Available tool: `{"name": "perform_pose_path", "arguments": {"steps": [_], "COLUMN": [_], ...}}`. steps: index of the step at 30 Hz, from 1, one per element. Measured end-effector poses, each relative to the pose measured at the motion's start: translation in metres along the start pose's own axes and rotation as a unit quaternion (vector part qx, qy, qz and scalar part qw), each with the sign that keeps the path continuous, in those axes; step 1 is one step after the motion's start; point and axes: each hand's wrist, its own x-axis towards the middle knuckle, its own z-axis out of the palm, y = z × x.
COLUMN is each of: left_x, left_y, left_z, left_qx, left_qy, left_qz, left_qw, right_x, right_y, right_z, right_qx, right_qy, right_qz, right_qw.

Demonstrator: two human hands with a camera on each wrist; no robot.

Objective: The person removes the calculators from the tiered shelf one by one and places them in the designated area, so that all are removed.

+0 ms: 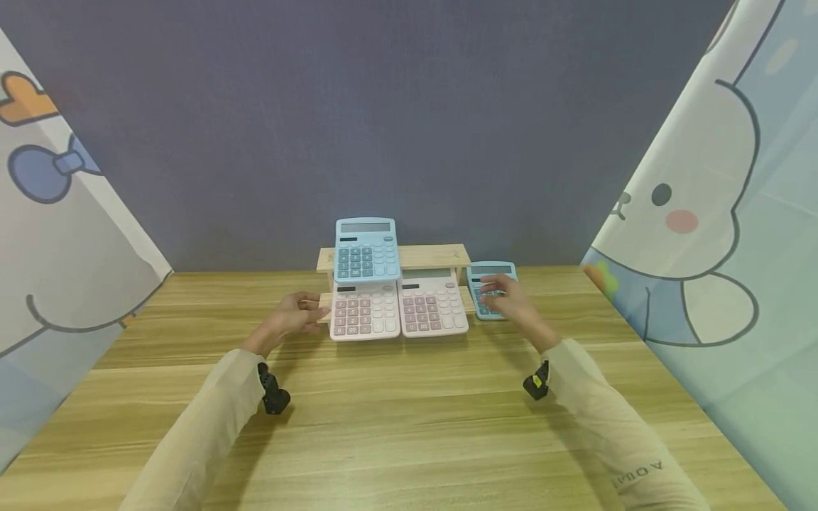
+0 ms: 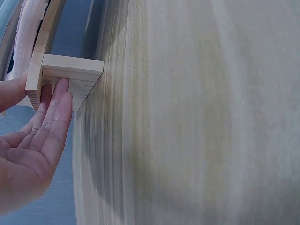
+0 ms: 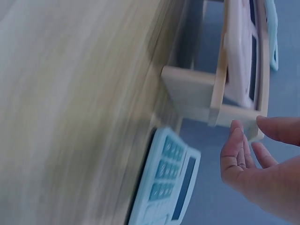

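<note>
A small two-tier wooden shelf [image 1: 434,255] stands at the back of the table. Two pink calculators [image 1: 366,312] lie side by side on its lower board, and a blue calculator [image 1: 367,250] lies on the upper one, at the left. My left hand [image 1: 297,312] grips the left end of the lower board [image 2: 43,51], thumb above and fingers underneath. At the other end, my right hand [image 1: 508,298] is held with bent fingers and nothing in them, fingertips close to the shelf's end. Beneath it a second blue calculator [image 3: 168,183] sits on the table, partly hidden by the hand in the head view.
A dark grey panel [image 1: 409,128] rises right behind the shelf. Cartoon-printed curtains [image 1: 696,234] flank the wood-grain table [image 1: 409,411] on both sides. Each wrist carries a small black camera [image 1: 273,390].
</note>
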Motion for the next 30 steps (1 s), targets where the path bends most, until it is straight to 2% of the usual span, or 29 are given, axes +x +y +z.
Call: {"name": "perform_pose_path", "arguments": {"steps": [5, 13, 26, 30], "left_x": [-0.001, 0.000, 0.000, 0.000], "left_y": [0.001, 0.001, 0.002, 0.001], "left_z": [0.000, 0.000, 0.000, 0.000], "left_qx": [0.004, 0.014, 0.008, 0.010], "left_qy": [0.000, 0.002, 0.003, 0.004], "left_qz": [-0.001, -0.002, 0.001, -0.001], "left_qw": [1.0000, 0.9999, 1.0000, 0.9999], "right_x": [0.001, 0.005, 0.012, 0.016], "right_y": [-0.010, -0.023, -0.040, -0.045], "right_z": [0.011, 0.029, 0.059, 0.068], "right_qx": [0.022, 0.027, 0.009, 0.037], "right_qy": [-0.014, -0.025, -0.043, -0.051], "right_qz": [-0.011, -0.023, -0.043, -0.042], "right_qw": [0.9996, 0.9991, 0.9981, 0.9972]}}
